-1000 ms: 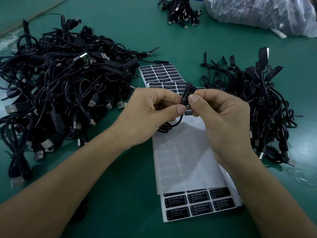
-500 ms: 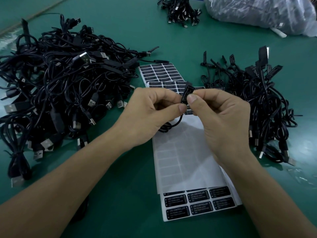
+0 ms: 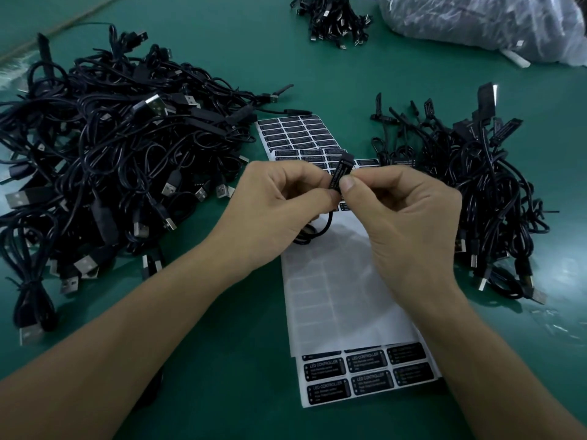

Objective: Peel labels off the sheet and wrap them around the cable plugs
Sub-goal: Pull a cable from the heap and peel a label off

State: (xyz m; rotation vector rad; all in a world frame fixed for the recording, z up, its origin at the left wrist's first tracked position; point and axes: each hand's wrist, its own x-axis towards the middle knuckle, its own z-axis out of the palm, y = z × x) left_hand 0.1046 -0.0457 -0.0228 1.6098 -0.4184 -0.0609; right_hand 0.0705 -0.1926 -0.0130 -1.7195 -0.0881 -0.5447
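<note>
The plug [image 3: 339, 173] stands tilted, tip up-right, pinched between fingers of the left hand [image 3: 279, 214] and right hand [image 3: 409, 223], both equally near.

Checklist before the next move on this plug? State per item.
1. Grip on plug by left hand and right hand: ok.
2. Printed label on plug, text showing: ok.
3. Edges of label pressed flat: cannot tell, hands cover them.
4. Trailing cable clear of left pile and right pile: cannot tell, left hand hides part.
5. Stock of spare labels on near sheet: ok, two rows show.
</note>
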